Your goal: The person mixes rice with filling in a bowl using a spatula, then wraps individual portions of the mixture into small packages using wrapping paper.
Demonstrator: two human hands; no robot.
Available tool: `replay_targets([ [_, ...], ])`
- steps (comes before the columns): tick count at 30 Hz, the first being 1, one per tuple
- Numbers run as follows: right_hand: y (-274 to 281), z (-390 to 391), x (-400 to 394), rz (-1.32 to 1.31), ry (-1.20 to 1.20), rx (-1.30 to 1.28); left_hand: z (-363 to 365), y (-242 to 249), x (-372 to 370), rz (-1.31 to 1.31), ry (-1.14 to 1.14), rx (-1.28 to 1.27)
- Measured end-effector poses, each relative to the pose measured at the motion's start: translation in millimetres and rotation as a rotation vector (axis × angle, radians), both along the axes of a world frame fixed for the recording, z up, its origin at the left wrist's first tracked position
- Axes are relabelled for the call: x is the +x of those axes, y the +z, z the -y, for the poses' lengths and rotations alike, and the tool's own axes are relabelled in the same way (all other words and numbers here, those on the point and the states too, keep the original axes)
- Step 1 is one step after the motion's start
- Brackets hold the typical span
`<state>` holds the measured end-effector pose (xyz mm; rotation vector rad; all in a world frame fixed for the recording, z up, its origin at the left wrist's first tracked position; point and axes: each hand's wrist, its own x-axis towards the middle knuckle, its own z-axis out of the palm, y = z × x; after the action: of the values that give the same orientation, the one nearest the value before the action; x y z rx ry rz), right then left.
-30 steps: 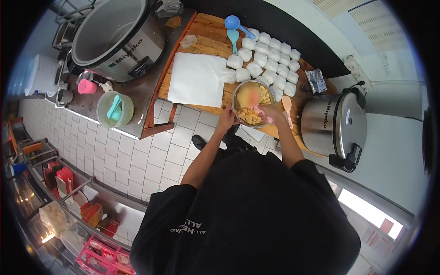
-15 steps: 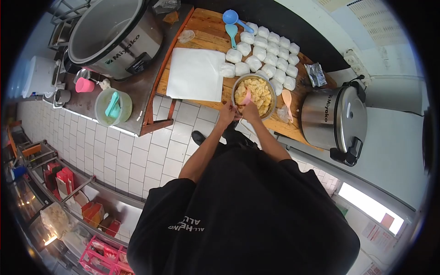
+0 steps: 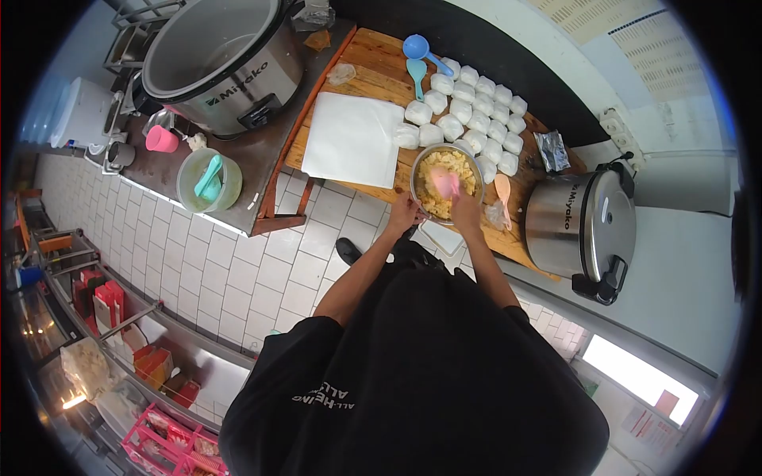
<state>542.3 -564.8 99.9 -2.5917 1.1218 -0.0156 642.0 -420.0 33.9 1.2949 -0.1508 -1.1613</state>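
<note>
A round metal bowl (image 3: 414, 173) of yellowish, lumpy food (image 3: 433, 201) sits near the front edge of the wooden table. My left hand (image 3: 405, 213) is closed on the bowl's left rim. In my right hand (image 3: 467, 213), at the front right of the bowl, is a pink spoon (image 3: 445, 183), its broad end over the food. Behind the bowl lie rows of white wrapped bundles (image 3: 479, 120). A stack of white paper (image 3: 353, 139) is to the left. An orange spoon (image 3: 502, 190) and a small clear plastic bag (image 3: 496, 214) lie to the right.
Blue scoop (image 3: 416, 47) and teal spoon (image 3: 417, 78) lie behind the paper. A lidded cooker (image 3: 559, 214) stands right, beside crumpled foil (image 3: 552, 151). On the left dark counter (image 3: 262, 170) are an open cooker (image 3: 238, 95), a pink cup (image 3: 162, 139) and a tub (image 3: 230, 186).
The pink spoon has turned, and its broad end now shows above the food. My right hand has moved to the bowl's right side. The whole view has shifted slightly.
</note>
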Motion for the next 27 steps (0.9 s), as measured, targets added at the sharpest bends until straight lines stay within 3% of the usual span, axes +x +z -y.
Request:
replay_targets([
  [5, 16, -19, 9, 0.051, -0.009, 0.047, 2, 3, 0, -0.022, 0.046, -0.019],
  [7, 22, -20, 10, -0.065, -0.175, 0.088, 1, 3, -2, -0.030, 0.063, -0.039],
  [11, 6, -21, 48, -0.224, -0.215, 0.126, 2, 3, -2, -0.073, 0.058, -0.057],
  [13, -20, -23, 66, -0.222, -0.133, 0.182, 4, 3, -4, -0.056, 0.071, -0.050],
  [16, 19, -45, 91, -0.309, -0.047, 0.254, 6, -10, -14, 0.004, 0.135, -0.133],
  [17, 3, -41, 85, -0.322, -0.048, 0.259, 3, -10, -21, -0.008, 0.137, -0.126],
  [19, -38, -1, 86, -0.402, 0.103, 0.312, 5, -2, -16, -0.066, 0.134, -0.073],
  [20, -34, 28, 85, -0.733, 0.679, 0.092, 4, 6, -13, -0.121, 0.118, -0.042],
  [21, -30, 48, 80, -0.725, 0.687, 0.090, 6, 8, -7, -0.113, 0.126, -0.039],
  [23, -19, 66, 57, -0.383, -0.189, 0.983, 0, 9, -6, -0.180, 0.043, -0.035],
  [25, 10, 70, 41, -0.306, -0.220, 1.139, -9, -4, 4, -0.111, 0.026, -0.060],
  [27, 27, 72, 25, -0.225, -0.249, 1.305, -23, 7, 26, 0.229, -0.364, 0.034],
])
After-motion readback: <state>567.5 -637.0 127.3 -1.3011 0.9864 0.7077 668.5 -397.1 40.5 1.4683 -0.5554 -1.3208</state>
